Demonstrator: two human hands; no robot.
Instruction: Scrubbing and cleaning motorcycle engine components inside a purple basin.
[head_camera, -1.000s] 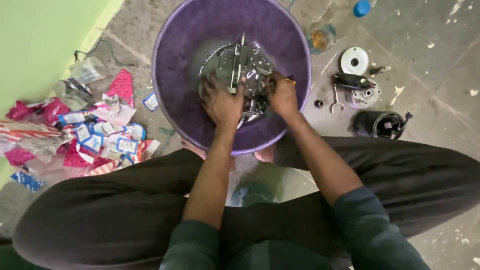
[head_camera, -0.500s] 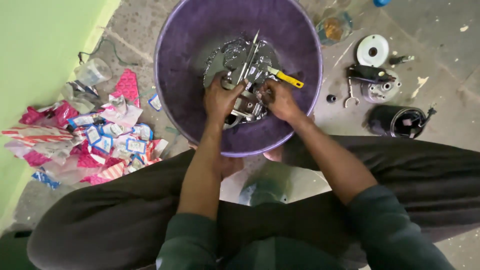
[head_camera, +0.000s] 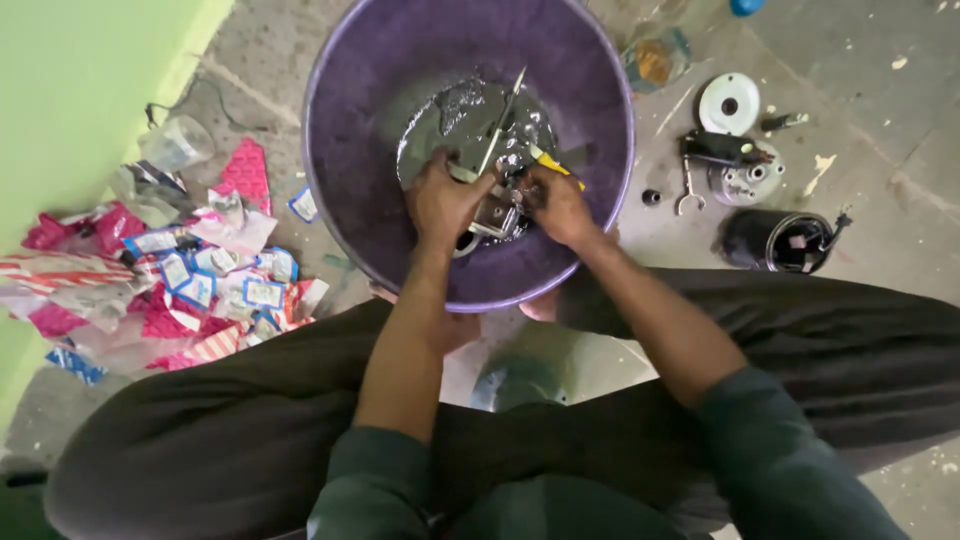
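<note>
Both hands' fingers closed on metal part (head_camera: 490, 200) in purple basin (head_camera: 370, 130); rod (head_camera: 500, 120) points away, upper right.

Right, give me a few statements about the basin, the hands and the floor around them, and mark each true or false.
1. Both hands, left hand and right hand, are inside the purple basin. True.
2. The basin is dry. False: dark liquid pools at its bottom.
3. A yellow-handled tool lies by the right hand. True.
4. The torn wrappers lie on the person's right. False: they lie on the left.
5. A white disc lies on the floor outside the basin. True.
</note>
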